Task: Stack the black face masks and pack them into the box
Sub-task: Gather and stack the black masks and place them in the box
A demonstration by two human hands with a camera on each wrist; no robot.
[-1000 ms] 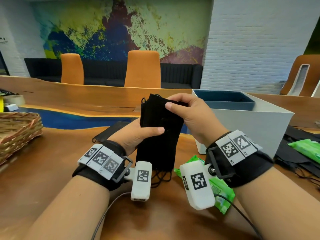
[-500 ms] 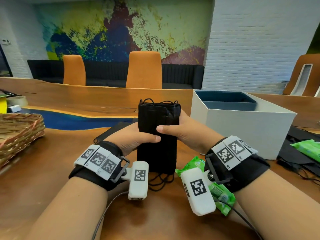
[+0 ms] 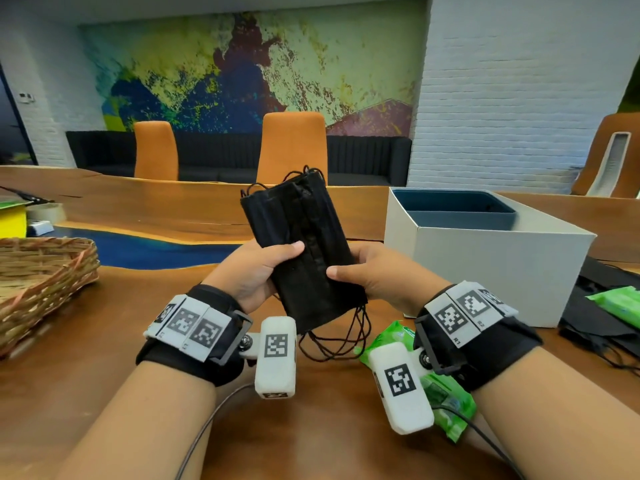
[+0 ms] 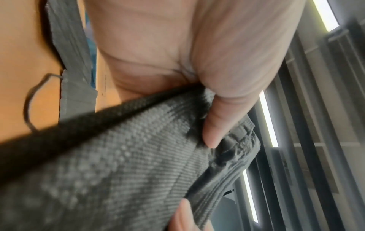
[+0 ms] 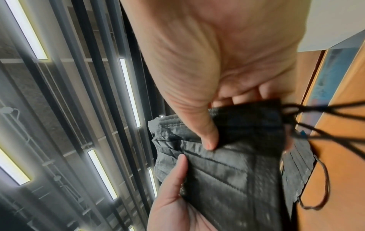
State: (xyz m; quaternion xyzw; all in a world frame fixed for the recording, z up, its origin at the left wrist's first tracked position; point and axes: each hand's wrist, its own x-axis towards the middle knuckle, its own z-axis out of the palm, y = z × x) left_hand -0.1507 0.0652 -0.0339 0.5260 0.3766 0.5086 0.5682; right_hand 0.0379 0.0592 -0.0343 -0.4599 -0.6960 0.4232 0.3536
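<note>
A stack of black face masks (image 3: 301,244) is held up above the wooden table (image 3: 104,327), tilted with its top leaning left, ear loops dangling below. My left hand (image 3: 258,271) grips its left edge, thumb on the front. My right hand (image 3: 367,275) grips its right edge, thumb pressed on the front. The left wrist view shows my thumb on the stack of masks (image 4: 118,156); the right wrist view shows both thumbs on the stack of masks (image 5: 227,164). The white box (image 3: 485,258) with a dark blue lining stands open to the right, apart from my hands. More black masks (image 3: 595,313) lie right of the box.
A woven basket (image 3: 38,278) sits at the left. Green wipe packets lie under my right wrist (image 3: 436,386) and at the far right (image 3: 620,306). One black mask (image 4: 73,62) lies flat on the table beyond my left hand. Orange chairs (image 3: 292,147) stand behind the table.
The stack stood upright with my hands at its middle; now it is lifted slightly and tilted left, with both hands gripping lower on its sides. A second ago my right hand held its top.
</note>
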